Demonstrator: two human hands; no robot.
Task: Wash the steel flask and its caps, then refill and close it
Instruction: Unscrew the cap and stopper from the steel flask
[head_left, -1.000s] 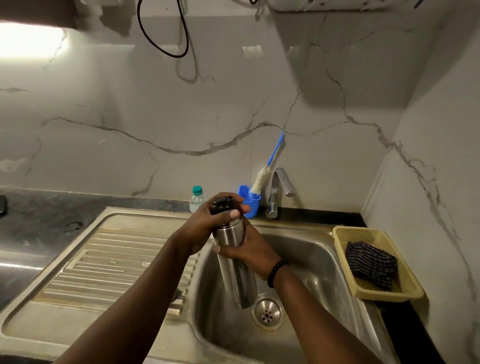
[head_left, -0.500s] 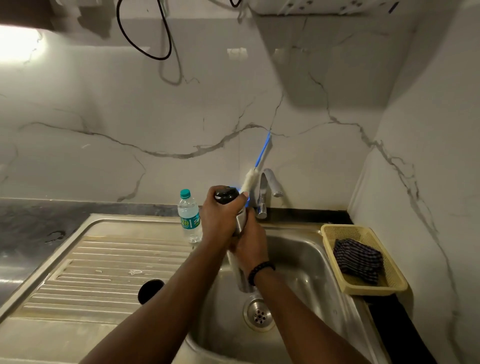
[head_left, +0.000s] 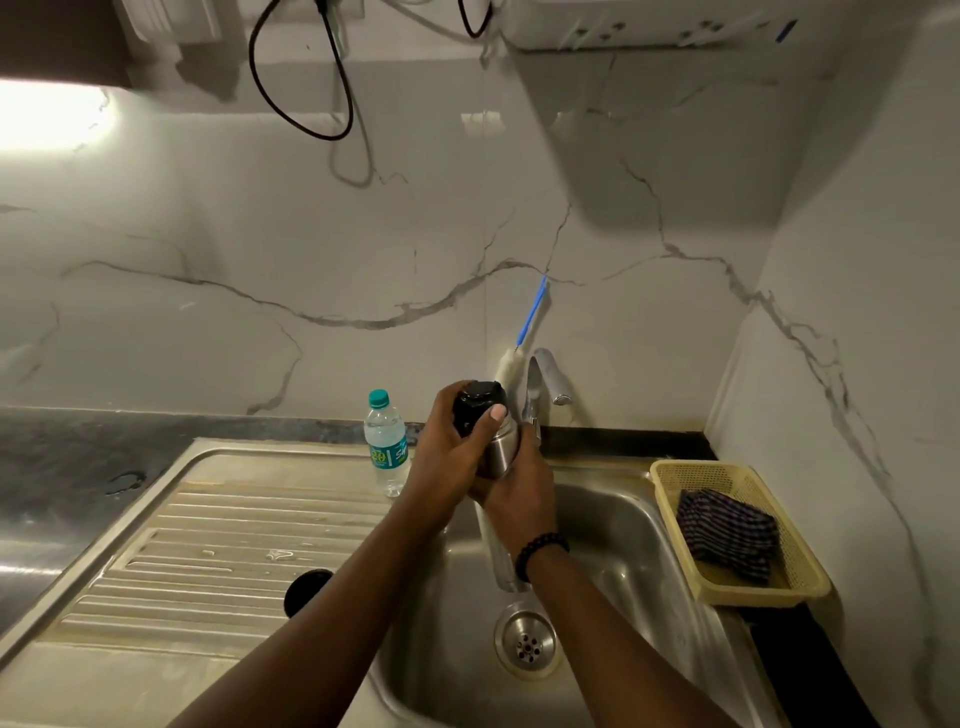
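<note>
Flask (head_left: 500, 451): steel, held upright over the sink (head_left: 623, 525), in front of the tap (head_left: 540, 379). Cap (head_left: 479, 404): black, on the flask's top, gripped by the left hand (head_left: 451, 456). Right hand (head_left: 517, 491): wrapped round the flask body. Second black cap (head_left: 306, 591): on the drainboard (head_left: 208, 545). Bottle (head_left: 387, 441): plastic, upright beside the left hand. Basket (head_left: 670, 475): right of the sink, holding a cloth (head_left: 727, 532).

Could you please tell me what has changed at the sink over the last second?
Little changed: the left hand still grips the black cap and the right hand still holds the steel flask over the sink. The camera shifted, bringing a round black object into view on the drainboard.
</note>
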